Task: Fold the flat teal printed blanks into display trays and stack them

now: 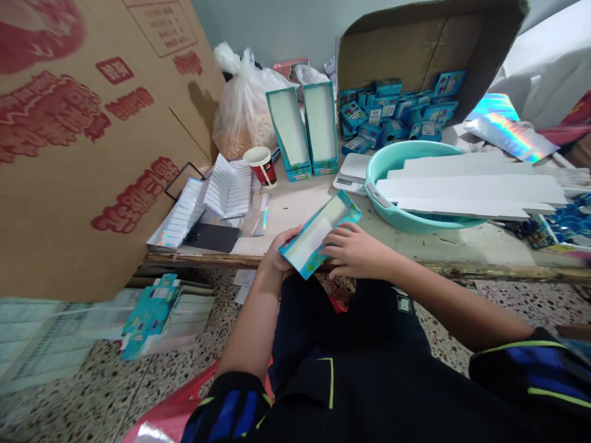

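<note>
Teal carton tray (318, 231), held at front edge of worktop (295, 212).
Gripped by left hand (277, 253); right hand (349, 249) loosely spread over opposite side; light, even pressure advised.

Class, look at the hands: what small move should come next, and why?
Perhaps press the right long side of the teal, open rectangular cardboard box with the right hand: its fingers lie over that side, while the left hand grips the box's left end.
</note>
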`<state>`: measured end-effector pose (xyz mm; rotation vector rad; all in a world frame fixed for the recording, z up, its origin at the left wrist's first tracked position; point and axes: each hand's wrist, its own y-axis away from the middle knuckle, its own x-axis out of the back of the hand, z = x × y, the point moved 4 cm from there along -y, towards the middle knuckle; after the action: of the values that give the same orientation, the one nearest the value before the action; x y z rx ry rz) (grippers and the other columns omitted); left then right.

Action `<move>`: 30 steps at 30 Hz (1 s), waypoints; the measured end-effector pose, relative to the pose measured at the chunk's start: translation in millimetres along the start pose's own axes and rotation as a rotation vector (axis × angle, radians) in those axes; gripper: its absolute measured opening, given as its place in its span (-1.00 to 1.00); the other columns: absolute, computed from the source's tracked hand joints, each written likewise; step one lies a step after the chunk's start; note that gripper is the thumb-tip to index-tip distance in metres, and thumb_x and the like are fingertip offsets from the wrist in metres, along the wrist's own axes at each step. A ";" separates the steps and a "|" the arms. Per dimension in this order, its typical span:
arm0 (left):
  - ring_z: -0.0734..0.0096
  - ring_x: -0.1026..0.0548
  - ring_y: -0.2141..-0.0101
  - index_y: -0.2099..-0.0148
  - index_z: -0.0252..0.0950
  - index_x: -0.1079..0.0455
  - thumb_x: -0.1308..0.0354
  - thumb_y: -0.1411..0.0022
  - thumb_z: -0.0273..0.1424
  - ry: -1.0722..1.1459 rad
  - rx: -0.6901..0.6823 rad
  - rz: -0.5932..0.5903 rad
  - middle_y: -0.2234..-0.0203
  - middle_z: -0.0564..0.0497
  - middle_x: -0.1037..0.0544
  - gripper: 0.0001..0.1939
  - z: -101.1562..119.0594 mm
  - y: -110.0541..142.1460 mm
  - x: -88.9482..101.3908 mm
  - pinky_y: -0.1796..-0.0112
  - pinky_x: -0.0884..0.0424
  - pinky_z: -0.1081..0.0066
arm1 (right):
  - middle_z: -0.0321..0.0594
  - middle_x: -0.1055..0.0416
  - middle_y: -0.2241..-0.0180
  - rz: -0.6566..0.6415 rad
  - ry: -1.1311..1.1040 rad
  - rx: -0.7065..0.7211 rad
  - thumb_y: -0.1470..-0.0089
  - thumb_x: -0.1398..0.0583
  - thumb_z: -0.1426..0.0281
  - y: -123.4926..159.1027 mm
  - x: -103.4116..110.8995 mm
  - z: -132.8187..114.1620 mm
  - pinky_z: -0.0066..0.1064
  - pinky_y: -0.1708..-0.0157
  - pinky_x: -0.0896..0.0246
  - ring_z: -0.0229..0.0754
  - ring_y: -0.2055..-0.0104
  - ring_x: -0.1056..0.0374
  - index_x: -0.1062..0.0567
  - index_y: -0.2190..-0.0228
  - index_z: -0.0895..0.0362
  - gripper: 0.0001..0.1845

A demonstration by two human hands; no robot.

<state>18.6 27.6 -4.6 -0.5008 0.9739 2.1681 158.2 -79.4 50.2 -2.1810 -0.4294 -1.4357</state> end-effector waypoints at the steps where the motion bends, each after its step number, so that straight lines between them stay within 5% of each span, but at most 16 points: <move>1: 0.08 -0.68 0.32 0.10 -0.43 -0.55 -0.23 -0.26 -0.24 -0.046 0.063 -0.019 0.38 -0.18 -0.68 -0.67 2.2 -2.9 0.4 0.16 -0.59 0.16 | -0.03 -0.50 0.01 -0.004 0.055 -0.019 -0.26 -0.28 0.15 3.0 -3.9 10.1 -0.04 -0.14 -0.14 0.07 -0.07 -0.35 -0.55 0.03 0.11 -0.64; 3: 0.05 -0.67 0.31 0.11 -0.39 -0.57 -0.25 -0.26 -0.22 -0.197 0.082 0.038 0.38 -0.17 -0.68 -0.67 8.1 -8.2 1.5 0.14 -0.58 0.10 | -0.04 -0.51 0.05 -0.027 0.082 -0.073 -0.32 -0.21 0.24 6.1 -16.9 27.6 -0.11 -0.07 -0.19 0.03 -0.02 -0.36 -0.58 0.09 0.11 -0.74; 5: 0.08 -0.66 0.28 0.15 -0.34 -0.57 -0.32 -0.20 -0.26 -0.320 -0.046 0.175 0.41 -0.12 -0.67 -0.74 17.5 -9.1 2.6 0.10 -0.55 0.13 | -0.01 -0.52 0.06 -0.028 0.065 -0.118 -0.34 -0.19 0.28 4.9 -30.7 38.2 -0.15 -0.02 -0.22 0.03 0.02 -0.37 -0.59 0.10 0.14 -0.75; 9: 0.25 -0.61 0.22 0.18 -0.26 -0.56 -0.26 -0.27 -0.24 -0.440 -0.709 0.572 0.43 -0.01 -0.63 -0.80 40.7 26.7 4.9 -0.01 -0.46 0.26 | 0.03 -0.53 0.11 -0.013 0.057 -0.162 -0.31 -0.21 0.30 -4.3 -45.5 43.3 -0.12 -0.08 -0.18 0.09 0.00 -0.35 -0.62 0.11 0.17 -0.74; 12: 0.20 -0.57 0.09 0.19 -0.22 -0.58 -0.16 -0.35 -0.15 -0.806 -1.031 0.606 0.25 -0.05 -0.63 -0.72 37.5 58.5 -5.5 -0.11 -0.40 0.21 | 0.08 -0.49 0.05 -0.030 0.080 -0.229 -0.24 -0.27 0.25 -12.1 -48.7 48.3 -0.07 -0.12 -0.13 0.14 -0.05 -0.31 -0.60 0.03 0.19 -0.66; 17: 0.07 -0.47 -0.04 0.05 -0.19 -0.57 -0.16 -0.32 -0.38 -1.538 -1.050 0.485 0.05 -0.14 -0.58 -0.79 19.1 39.4 -11.7 -0.17 -0.30 0.12 | 0.12 -0.22 -0.28 0.165 0.145 -0.384 -0.24 -0.24 0.28 -17.7 -44.2 68.9 0.00 -0.24 0.01 0.22 -0.30 -0.07 -0.54 -0.06 0.17 -0.60; 20: 0.06 -0.46 -0.03 0.00 -0.21 -0.52 -0.09 -0.31 -0.49 -1.740 -0.937 0.349 0.06 -0.16 -0.57 -0.72 18.6 -0.7 -10.9 -0.12 -0.32 0.11 | 0.09 -0.32 -0.21 0.206 0.166 -0.476 -0.26 -0.21 0.32 -14.1 -41.2 81.7 -0.03 -0.25 0.04 0.17 -0.25 -0.15 -0.45 -0.14 0.18 -0.55; 23: 0.06 -0.45 -0.01 0.10 -0.23 -0.49 -0.11 -0.28 -0.50 -1.872 -0.801 0.286 0.09 -0.16 -0.55 -0.80 22.2 -33.7 -12.3 -0.04 -0.35 0.15 | 0.05 -0.43 -0.08 0.113 0.200 -0.519 -0.31 -0.15 0.30 -14.2 -37.2 88.9 -0.08 -0.19 0.00 0.12 -0.15 -0.27 -0.43 -0.12 0.20 -0.59; 26: 0.08 -0.46 0.06 0.12 -0.25 -0.42 -0.16 -0.29 -0.43 -1.890 -0.752 0.360 0.16 -0.15 -0.54 -0.89 27.6 -46.9 -10.2 0.04 -0.36 0.21 | 0.02 -0.46 -0.02 0.020 0.221 -0.538 -0.32 -0.16 0.24 -24.1 -29.5 94.6 -0.12 -0.10 -0.08 0.11 -0.10 -0.32 -0.48 -0.05 0.18 -0.63; 30: 0.00 -0.46 0.05 0.07 -0.31 -0.40 -0.19 -0.34 -0.18 -2.007 -0.708 0.561 0.12 -0.25 -0.54 -0.70 34.6 -49.5 -1.3 0.07 -0.33 0.20 | 0.10 -0.49 0.01 -0.101 0.215 -0.534 -0.23 -0.27 0.22 -49.3 -22.5 105.0 -0.22 -0.04 -0.13 0.11 -0.06 -0.37 -0.56 0.08 0.25 -0.63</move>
<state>53.5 77.0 -6.0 1.5997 -0.8557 2.0021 204.4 20.2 6.4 -2.3843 -0.0806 -1.9973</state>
